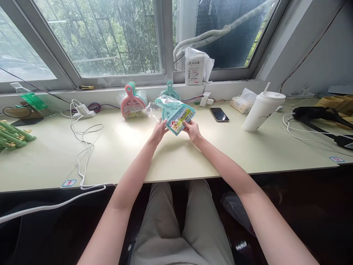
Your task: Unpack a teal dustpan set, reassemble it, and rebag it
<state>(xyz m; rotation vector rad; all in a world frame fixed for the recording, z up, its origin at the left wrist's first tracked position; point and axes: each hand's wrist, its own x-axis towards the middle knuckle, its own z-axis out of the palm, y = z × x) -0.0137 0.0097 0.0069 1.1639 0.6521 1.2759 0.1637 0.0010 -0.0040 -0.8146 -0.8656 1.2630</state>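
Two bare hands held one teal plastic dustpan set in clear film with a yellow label (179, 117) between them, over the near middle of the pale yellow-green tabletop (121, 154). The left hand (160, 132) pinched its left edge, and the right hand (192, 131) pinched its near right edge, thumb by the label. The set was tilted, its handle end to the far left.

Just beyond it, against the sill, stood one teal handled piece (169, 88), partly hidden. To the far left stood one film-wrapped stack of pink and teal dustpan sets (132, 103), pink in front; I could not count its layers. Far right of the hands lay one black smartphone (220, 114), then one beige tissue pack (238, 106) and one white lidded cup with one straw (260, 114). Two blue-edged paper stickers (69, 183) marked the near edge, one left, one right.
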